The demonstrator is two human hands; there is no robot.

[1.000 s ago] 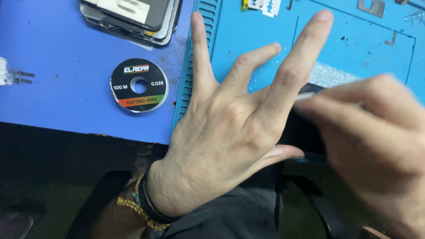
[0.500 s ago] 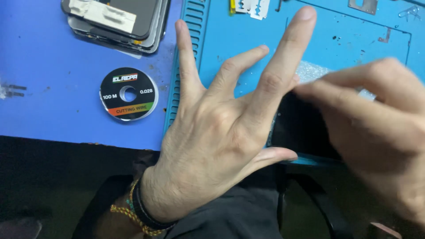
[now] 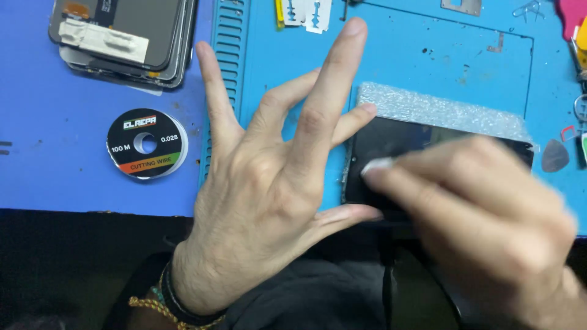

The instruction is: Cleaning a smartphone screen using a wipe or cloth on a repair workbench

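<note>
On a blue repair mat at the near edge of the workbench, we steady a black phone screen panel that lies flat between our two hands, its far edge resting against a strip of bubble wrap. The panel sits just right of our left hand and partly under our right hand, which covers its near right corner.

Our left hand is spread wide, palm down, wrist toward us: the thumb meets the panel's near left edge, one bent fingertip touches its far left corner, and the other fingers lift off the mat and fan away from us. A dark band and a braided yellow bracelet circle that wrist.

Our right hand comes in from the lower right, blurred, its fingers drawn together on a small white scrap pressed to the glass near the panel's left end; we cannot tell what the scrap is.

Well to the left, on the darker blue surface, lies a round black spool of cutting wire. Beyond it a stack of phone screens lies face down. Razor blades lie at the mat's far edge, and a grey pick lies just right of the panel.
</note>
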